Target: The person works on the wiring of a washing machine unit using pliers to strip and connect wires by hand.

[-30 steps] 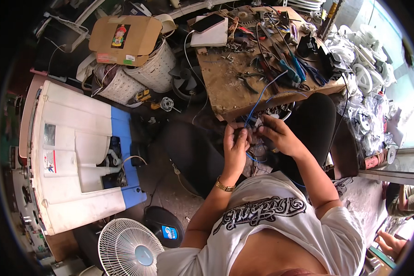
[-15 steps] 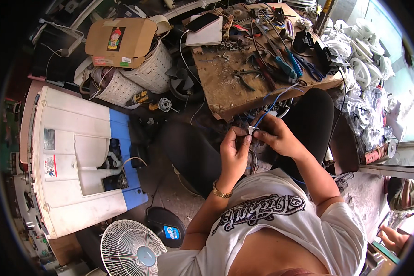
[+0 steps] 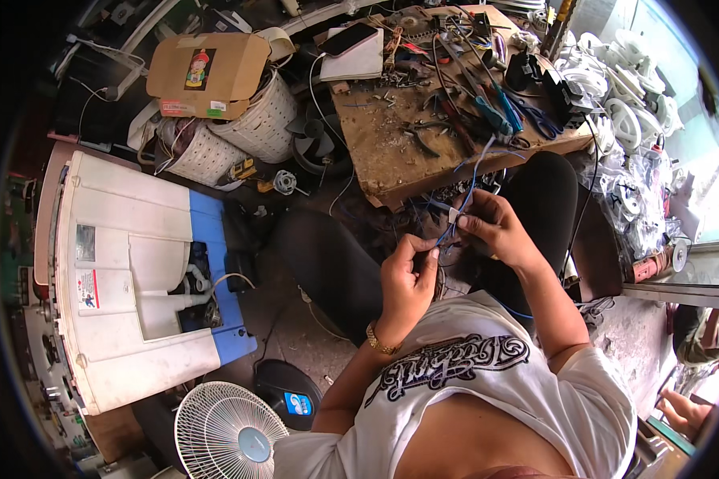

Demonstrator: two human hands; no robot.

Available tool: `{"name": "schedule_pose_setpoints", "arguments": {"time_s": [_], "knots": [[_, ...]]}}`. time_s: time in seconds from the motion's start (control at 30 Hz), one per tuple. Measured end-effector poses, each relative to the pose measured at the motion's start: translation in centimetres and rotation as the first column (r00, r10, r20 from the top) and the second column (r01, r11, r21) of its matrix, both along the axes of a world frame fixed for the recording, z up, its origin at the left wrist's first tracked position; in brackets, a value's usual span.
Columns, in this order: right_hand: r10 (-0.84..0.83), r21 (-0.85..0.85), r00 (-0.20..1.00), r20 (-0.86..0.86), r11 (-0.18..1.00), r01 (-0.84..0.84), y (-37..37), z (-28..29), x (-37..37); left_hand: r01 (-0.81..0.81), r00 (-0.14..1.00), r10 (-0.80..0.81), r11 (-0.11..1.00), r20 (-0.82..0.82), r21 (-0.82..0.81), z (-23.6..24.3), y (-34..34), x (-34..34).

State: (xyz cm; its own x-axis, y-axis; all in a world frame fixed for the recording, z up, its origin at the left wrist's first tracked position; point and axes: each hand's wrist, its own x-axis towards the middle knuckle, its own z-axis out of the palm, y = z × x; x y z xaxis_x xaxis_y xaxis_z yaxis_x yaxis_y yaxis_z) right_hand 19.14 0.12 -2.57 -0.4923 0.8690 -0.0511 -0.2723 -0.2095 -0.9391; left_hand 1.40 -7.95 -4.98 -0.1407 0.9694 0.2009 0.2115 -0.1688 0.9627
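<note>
A blue wire (image 3: 477,169) runs from the bench edge down between my two hands above my lap. My left hand (image 3: 407,271) is closed, thumb and index finger pinching the wire's lower part. To its right and a little higher, my right hand (image 3: 497,228) pinches a small white piece (image 3: 453,214) beside the wire; whether it is a tag or a connector I cannot make out. Dark loose wires hang below the hands, partly hidden by the fingers.
Ahead, a wooden bench (image 3: 375,172) carries pliers (image 3: 423,140), blue-handled scissors (image 3: 539,120), cutters and a phone (image 3: 349,38). A white-and-blue appliance (image 3: 120,319) and a fan (image 3: 232,431) stand left. White round parts (image 3: 623,120) pile up at right.
My hands have moved apart: the right rose slightly up and right with the white piece, the left dropped slightly. More of the blue wire now shows between them.
</note>
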Motion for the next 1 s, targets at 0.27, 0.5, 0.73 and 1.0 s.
{"name": "schedule_pose_setpoints", "arguments": {"time_s": [0.27, 0.5, 0.73, 1.0], "knots": [[0.040, 0.006, 0.999, -0.020, 0.999, -0.040, 0.5, 0.0, 0.4, 0.021, 0.998, -0.021, 1.000, -0.054, -0.009, 0.6, -0.6, -0.4], [0.030, -0.039, 0.999, -0.042, 0.999, -0.031, 1.3, -0.2, 1.5, 0.069, 0.996, -0.071, 0.997, -0.056, -0.025, 0.7, -1.7, -1.1], [0.010, -0.083, 0.991, -0.132, 0.996, -0.021, 2.2, -0.4, 1.9, 0.077, 0.995, -0.081, 0.995, -0.054, -0.069, 0.6, -2.6, -2.0], [-0.412, 0.084, 0.903, 0.122, 0.911, 0.404, 3.7, -1.5, 0.9, 0.041, 0.998, -0.032, 0.988, 0.058, -0.151, 0.1, -2.9, -2.2]]}}
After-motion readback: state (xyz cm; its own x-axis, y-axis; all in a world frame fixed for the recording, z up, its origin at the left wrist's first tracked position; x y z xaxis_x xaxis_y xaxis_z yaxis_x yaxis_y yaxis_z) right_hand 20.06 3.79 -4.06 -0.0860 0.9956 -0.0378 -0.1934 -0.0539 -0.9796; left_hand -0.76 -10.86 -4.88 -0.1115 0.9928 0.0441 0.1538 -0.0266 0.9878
